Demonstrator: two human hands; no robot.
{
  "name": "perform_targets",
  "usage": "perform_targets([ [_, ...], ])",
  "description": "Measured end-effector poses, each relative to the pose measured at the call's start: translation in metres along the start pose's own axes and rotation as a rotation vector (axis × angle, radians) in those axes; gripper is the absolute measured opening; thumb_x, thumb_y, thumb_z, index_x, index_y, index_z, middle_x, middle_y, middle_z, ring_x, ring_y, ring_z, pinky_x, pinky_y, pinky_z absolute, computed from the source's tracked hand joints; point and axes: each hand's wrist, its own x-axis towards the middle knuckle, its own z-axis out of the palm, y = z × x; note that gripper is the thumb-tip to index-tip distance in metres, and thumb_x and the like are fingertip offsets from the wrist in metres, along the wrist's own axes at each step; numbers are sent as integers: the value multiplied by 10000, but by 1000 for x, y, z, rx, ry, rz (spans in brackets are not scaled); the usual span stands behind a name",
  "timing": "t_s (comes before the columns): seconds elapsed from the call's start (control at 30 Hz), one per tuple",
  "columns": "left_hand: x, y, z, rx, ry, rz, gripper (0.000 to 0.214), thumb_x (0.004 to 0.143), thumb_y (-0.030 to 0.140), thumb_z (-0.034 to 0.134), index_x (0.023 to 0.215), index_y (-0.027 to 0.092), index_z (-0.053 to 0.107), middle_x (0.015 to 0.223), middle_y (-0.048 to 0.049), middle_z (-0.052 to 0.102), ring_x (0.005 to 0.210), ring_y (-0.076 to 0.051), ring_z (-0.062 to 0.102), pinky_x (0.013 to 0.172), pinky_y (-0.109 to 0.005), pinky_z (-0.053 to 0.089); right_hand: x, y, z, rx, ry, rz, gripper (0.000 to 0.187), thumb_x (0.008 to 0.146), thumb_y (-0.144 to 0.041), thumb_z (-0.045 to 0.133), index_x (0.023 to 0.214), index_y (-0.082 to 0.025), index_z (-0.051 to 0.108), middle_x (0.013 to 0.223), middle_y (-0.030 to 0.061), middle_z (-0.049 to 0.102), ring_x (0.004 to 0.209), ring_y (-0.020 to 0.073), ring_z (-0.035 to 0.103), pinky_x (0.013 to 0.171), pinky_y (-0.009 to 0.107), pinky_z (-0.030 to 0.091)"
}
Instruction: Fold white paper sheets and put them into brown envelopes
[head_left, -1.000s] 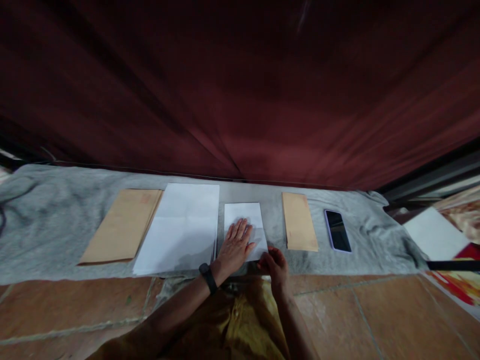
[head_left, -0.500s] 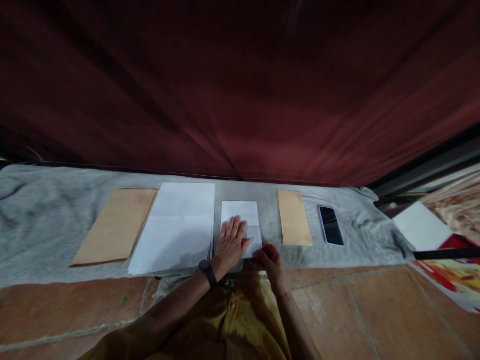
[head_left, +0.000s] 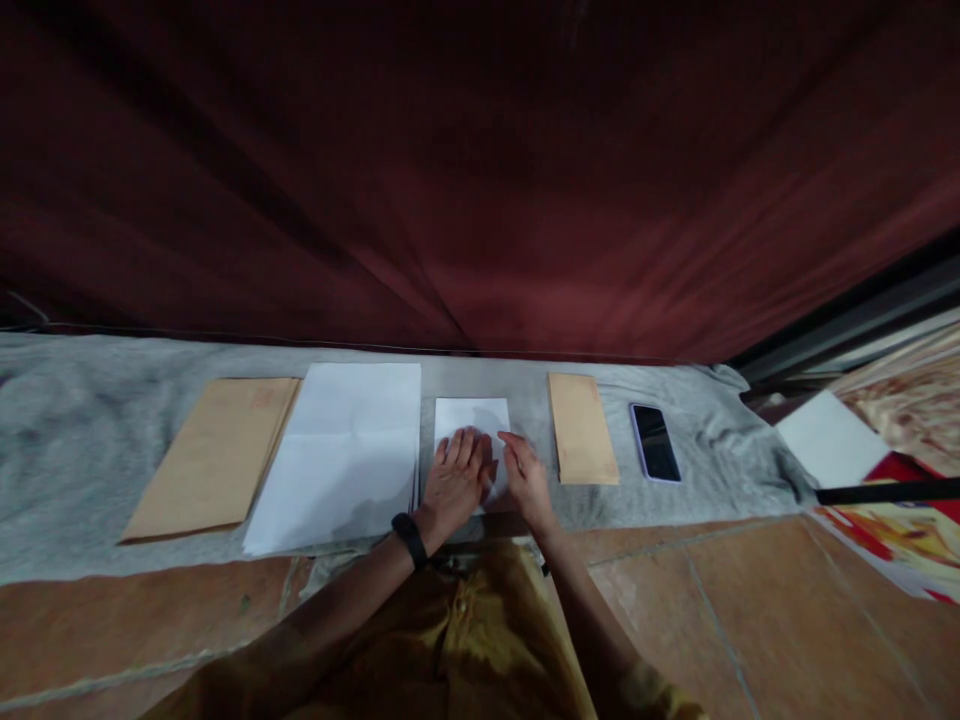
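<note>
The right hand has moved from five to three o'clock on the small white paper rectangle, at the person's twelve; its grip I can't tell. The left, spread flat, seemingly steadies it.

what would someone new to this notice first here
Probably the dark red cloth filling the upper half of the view. Below it, near the middle, the left hand lies flat on a small white paper, with the right hand at its right side. On the grey cloth, large white sheets stand out to the left, and a dark-screened phone to the right.
</note>
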Motion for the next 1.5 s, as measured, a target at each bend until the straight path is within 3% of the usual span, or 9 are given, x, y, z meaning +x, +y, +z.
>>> perform_targets([
  [0.17, 1, -7, 3, 15, -9, -22, 535, 971, 232, 369, 1472, 72, 461, 1568, -171, 432, 1437, -315, 423, 1175, -487, 340, 21, 10, 28, -286, -109, -107, 449, 1035, -229, 324, 1393, -115, 569, 1452, 141, 564, 1373, 207, 492, 1170, 362, 382],
  [0.3, 3, -12, 13, 17, 40, -93, 567, 965, 203, 332, 1504, 36, 394, 1589, -188, 390, 1487, -293, 346, 1205, -480, 299, 20, 19, 35, -534, -162, -180, 469, 1049, -264, 347, 1471, -123, 495, 1554, 129, 458, 1462, 248, 372, 1229, 467, 256],
  [0.4, 13, -15, 17, 13, 49, -122, 573, 976, 232, 319, 1509, 29, 377, 1593, -197, 378, 1509, -288, 301, 1231, -496, 248, 16, 21, 37, -643, -143, -178, 494, 1048, -298, 378, 1515, -153, 441, 1593, 131, 395, 1489, 273, 322, 1220, 500, 235],
  [0.63, 44, -27, 26, -41, 63, -128, 586, 984, 266, 317, 1533, 61, 343, 1622, -180, 328, 1529, -272, 250, 1245, -505, 212, 13, 19, 40, -734, -108, -179, 503, 1037, -267, 389, 1536, -204, 417, 1637, 146, 299, 1508, 319, 272, 1202, 543, 211],
  [0.9, 48, -35, 34, -64, 174, -246, 642, 986, 342, 342, 1535, 11, 301, 1602, -230, 341, 1528, -311, 235, 1226, -525, 257, 12, 22, 42, -741, -37, -137, 517, 1036, -325, 417, 1531, -177, 425, 1640, 188, 264, 1488, 353, 304, 1189, 563, 226],
  [1.0, 42, -34, 29, -60, 186, -262, 644, 991, 338, 336, 1530, -11, 292, 1593, -251, 344, 1524, -319, 246, 1218, -540, 272, 12, 21, 43, -737, -29, -113, 519, 1039, -311, 404, 1541, -180, 405, 1636, 182, 276, 1487, 342, 313, 1192, 574, 213],
  [1.13, 14, -22, 18, -49, 165, -139, 635, 986, 303, 341, 1561, 45, 255, 1602, -206, 356, 1517, -288, 277, 1227, -529, 273, 12, 22, 42, -727, -55, -82, 518, 1041, -300, 392, 1547, -192, 391, 1633, 167, 287, 1498, 319, 300, 1199, 581, 187],
  [1.3, -24, -6, 11, -9, 72, -31, 590, 980, 344, 396, 1521, 108, 383, 1577, -162, 422, 1506, -277, 311, 1235, -496, 274, 13, 19, 40, -718, -34, -62, 499, 1048, -288, 360, 1535, -195, 411, 1620, 150, 330, 1495, 299, 308, 1200, 572, 196],
  [1.5, -27, -7, 10, 14, 22, -13, 594, 966, 319, 411, 1503, 65, 410, 1574, -192, 413, 1500, -302, 319, 1226, -505, 281, 29, -1, 55, -702, -50, -127, 522, 1055, -340, 335, 1531, -140, 414, 1626, 146, 322, 1507, 304, 280, 1215, 524, 206],
])
